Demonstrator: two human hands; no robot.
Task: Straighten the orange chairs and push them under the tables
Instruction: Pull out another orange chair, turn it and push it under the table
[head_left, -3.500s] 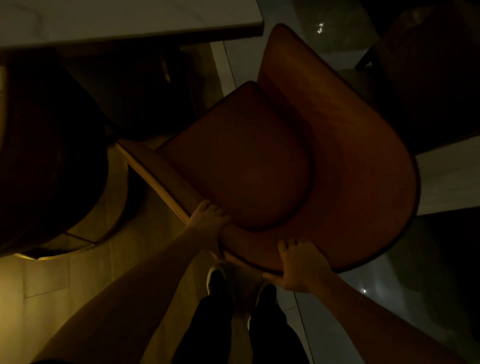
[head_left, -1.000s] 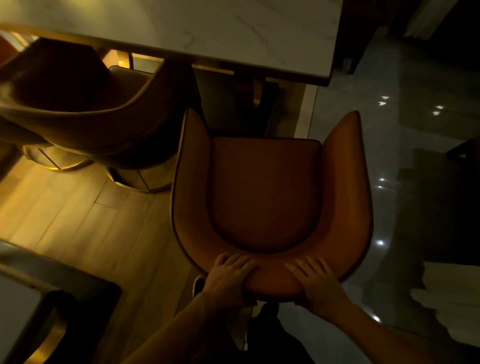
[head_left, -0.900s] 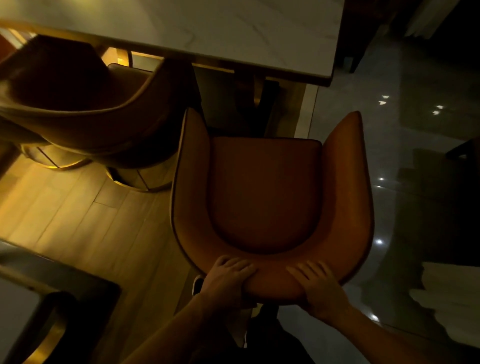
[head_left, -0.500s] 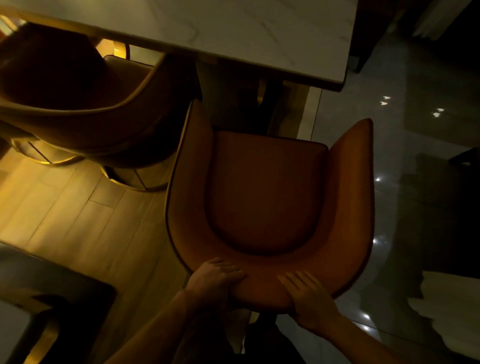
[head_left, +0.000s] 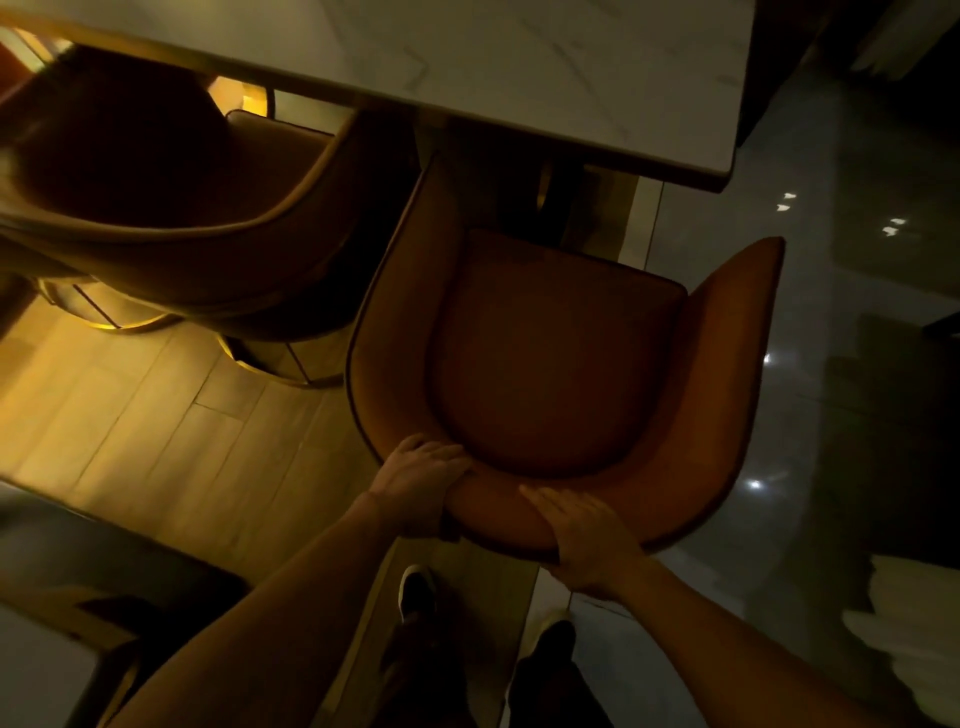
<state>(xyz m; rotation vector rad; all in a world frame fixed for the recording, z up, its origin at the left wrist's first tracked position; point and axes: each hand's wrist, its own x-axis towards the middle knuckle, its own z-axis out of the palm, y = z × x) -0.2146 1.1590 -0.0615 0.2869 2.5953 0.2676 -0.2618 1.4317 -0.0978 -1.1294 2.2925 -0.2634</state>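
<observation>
Fingers (head_left: 445, 459) of the left hand (head_left: 418, 486) curl over the orange chair's (head_left: 550, 358) back rim, gripping; the right hand (head_left: 584, 538) presses flat beside it. Slightly skewed, the chair noses under the table's (head_left: 519, 62) near edge by its right corner. Push evenly, swinging the right side in, clear of the neighbouring chair (head_left: 182, 249).

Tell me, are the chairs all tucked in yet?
Not quite. The neighbouring chair already looks pushed up to the table. In hand: the orange chair faces the table roughly square, the left hand gripping its backrest, the right hand pressing flat on it. Left: its seat sits out in the open, so it needs pushing under.
</observation>
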